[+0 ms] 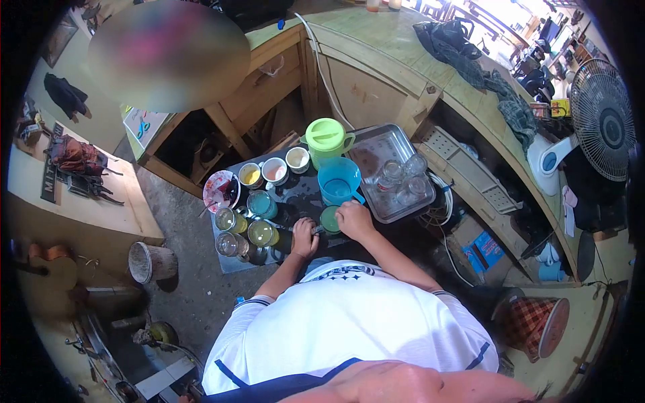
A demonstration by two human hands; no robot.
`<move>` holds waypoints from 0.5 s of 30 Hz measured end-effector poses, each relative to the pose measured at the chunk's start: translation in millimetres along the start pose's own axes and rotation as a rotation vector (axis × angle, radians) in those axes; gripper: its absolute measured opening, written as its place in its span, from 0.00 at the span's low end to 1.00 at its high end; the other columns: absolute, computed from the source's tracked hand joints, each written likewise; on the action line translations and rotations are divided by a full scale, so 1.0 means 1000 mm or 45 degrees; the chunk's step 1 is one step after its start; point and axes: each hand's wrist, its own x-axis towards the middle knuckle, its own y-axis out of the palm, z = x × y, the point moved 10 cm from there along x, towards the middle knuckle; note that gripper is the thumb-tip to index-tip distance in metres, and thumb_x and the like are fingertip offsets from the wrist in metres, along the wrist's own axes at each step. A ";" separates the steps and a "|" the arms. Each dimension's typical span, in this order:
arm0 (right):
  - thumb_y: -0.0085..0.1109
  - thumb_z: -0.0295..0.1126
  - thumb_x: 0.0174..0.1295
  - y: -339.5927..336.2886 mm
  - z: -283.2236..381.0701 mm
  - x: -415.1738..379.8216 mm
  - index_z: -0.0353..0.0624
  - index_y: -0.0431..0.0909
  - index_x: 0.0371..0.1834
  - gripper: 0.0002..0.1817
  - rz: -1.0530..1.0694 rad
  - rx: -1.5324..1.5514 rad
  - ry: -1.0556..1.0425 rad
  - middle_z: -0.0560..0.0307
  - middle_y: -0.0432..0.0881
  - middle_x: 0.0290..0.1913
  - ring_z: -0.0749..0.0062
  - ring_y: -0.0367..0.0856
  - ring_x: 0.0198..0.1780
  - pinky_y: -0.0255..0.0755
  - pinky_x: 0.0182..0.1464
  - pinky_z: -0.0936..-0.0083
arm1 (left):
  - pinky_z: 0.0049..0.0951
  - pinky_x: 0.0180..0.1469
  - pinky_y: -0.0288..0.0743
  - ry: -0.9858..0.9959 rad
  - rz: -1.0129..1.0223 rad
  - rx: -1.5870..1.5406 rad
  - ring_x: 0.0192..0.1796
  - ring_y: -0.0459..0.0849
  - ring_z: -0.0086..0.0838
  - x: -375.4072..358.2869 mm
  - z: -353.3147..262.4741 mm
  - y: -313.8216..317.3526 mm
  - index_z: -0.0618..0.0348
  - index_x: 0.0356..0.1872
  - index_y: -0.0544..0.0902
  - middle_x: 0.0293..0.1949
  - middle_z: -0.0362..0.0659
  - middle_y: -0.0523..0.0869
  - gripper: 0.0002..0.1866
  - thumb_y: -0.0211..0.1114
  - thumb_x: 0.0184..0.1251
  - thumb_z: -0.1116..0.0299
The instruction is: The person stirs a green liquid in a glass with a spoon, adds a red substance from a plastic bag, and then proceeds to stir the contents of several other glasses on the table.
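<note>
The green mug (330, 219) stands near the right end of the near edge of the low table (287, 198), between the two hands. The left hand (304, 238) is half closed beside it, palm down, with its fingertips near the mug; I cannot tell if they grip it. The right hand (355, 220) has its fingers bent close together at the mug's right rim, and whether something thin is between them I cannot tell. The blue pitcher (339, 183) is just beyond, beside the left edge of the metal tray (368, 153), and its handle comes near to the right hand. I think a small lift of this hand could knock the handle and tip the pitcher. A careless slide of the left hand could push the yellow glass mug (263, 233) against the other glass mugs (232, 246) near the left edge
</note>
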 end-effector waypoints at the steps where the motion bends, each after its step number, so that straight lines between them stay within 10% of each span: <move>1: 0.59 0.35 0.57 0.007 -0.005 0.002 0.42 0.85 0.29 0.09 0.123 -0.014 0.050 0.50 0.83 0.33 0.53 0.81 0.40 0.75 0.42 0.60 | 0.50 0.64 0.60 -0.001 -0.006 0.005 0.58 0.72 0.50 0.001 0.001 -0.001 0.61 0.44 0.75 0.47 0.52 0.78 0.19 0.61 0.47 0.69; 15: 0.60 0.33 0.55 0.011 -0.002 0.004 0.40 0.85 0.27 0.09 0.130 -0.167 0.045 0.49 0.83 0.32 0.53 0.81 0.39 0.75 0.41 0.59 | 0.43 0.47 0.74 -0.239 0.326 -0.292 0.44 0.81 0.50 0.021 -0.021 -0.016 0.62 0.43 0.73 0.39 0.55 0.81 0.23 0.72 0.49 0.62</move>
